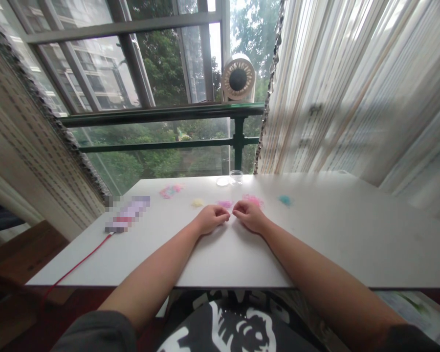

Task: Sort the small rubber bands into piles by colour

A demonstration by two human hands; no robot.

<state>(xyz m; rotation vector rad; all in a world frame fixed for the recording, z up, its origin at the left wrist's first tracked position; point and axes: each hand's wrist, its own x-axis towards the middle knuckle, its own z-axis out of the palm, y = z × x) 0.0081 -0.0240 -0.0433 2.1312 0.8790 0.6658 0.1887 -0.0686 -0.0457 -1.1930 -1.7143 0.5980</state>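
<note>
My left hand (213, 219) and my right hand (250, 217) rest close together over the middle of the white table (143, 259). The fingers of each are pinched, tip toward tip with a small gap between; whatever they hold is too small to make out. Just beyond them lie little heaps of tiny coloured pieces: a purple heap (225, 204), a pink heap (254, 199) partly behind my right hand, and a pale yellow heap (197, 202). Farther right is a teal heap (285, 200). A mixed pink and blue heap (170, 190) sits at the far left.
Near the back edge stand a clear round container (236, 177) and a flat clear lid (223, 182). A blurred-out phone-like device (128, 214) with a red cable (81, 259) lies at left. A white fan (238, 78) is by the window, behind the green railing (161, 117).
</note>
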